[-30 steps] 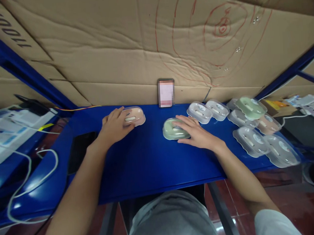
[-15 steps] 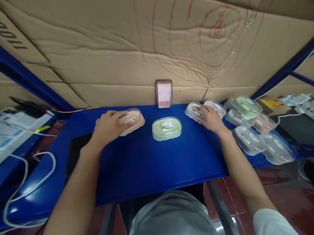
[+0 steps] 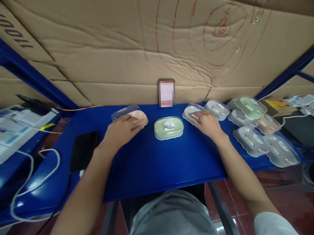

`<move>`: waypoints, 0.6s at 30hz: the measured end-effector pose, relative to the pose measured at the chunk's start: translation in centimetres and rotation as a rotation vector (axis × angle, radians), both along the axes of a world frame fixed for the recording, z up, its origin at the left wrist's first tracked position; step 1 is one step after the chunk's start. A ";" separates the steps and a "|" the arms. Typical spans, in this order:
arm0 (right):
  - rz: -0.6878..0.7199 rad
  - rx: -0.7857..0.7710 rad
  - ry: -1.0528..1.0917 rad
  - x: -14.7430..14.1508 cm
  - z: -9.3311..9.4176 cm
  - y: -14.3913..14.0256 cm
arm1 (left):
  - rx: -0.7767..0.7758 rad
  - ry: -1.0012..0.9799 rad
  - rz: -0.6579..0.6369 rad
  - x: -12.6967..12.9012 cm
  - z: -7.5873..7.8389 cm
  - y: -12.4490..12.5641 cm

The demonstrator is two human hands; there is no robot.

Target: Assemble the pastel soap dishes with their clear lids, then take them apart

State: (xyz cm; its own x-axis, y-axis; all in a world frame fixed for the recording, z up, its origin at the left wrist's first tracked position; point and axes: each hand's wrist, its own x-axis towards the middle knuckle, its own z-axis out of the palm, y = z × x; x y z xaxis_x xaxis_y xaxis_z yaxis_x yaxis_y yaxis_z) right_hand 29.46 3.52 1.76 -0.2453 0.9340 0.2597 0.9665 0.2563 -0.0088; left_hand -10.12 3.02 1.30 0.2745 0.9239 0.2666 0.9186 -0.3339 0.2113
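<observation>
My left hand (image 3: 122, 132) grips the near side of a pink oval soap box (image 3: 140, 115), its fingers partly hidden by the hand. A clear lid (image 3: 120, 113) shows behind the fingers, shifted to the left of the pink base; whether they still touch I cannot tell. My right hand (image 3: 207, 124) is closed over a pale grey soap box (image 3: 190, 112) with a clear lid, fingertips at its middle. Between the hands sits a light green soap box (image 3: 169, 128), lid on, with a round label on top.
Several lidded soap boxes (image 3: 251, 141) are grouped on the right of the blue table (image 3: 159, 166), a green one stacked on top. A phone (image 3: 166, 92) leans on the cardboard back wall. A black flat device (image 3: 84, 152) and white cables (image 3: 31, 171) lie left.
The pink box's lid has come off to the left of its base, and my left hand has moved slightly right. My right hand has drawn the grey box a little left, away from the one behind.
</observation>
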 end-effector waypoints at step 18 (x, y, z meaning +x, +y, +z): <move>0.454 -0.038 0.197 -3.4 0.3 -1.9 | 0.013 -0.141 -0.044 2.4 0.4 -0.2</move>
State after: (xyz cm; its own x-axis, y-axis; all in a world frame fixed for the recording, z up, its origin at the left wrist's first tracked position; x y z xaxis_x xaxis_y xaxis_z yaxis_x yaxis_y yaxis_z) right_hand 26.07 1.62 2.05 -0.5791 0.7542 0.3096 0.7364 0.6468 -0.1982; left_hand -7.70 2.80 1.74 0.2736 0.9080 0.3172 0.8645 -0.3767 0.3327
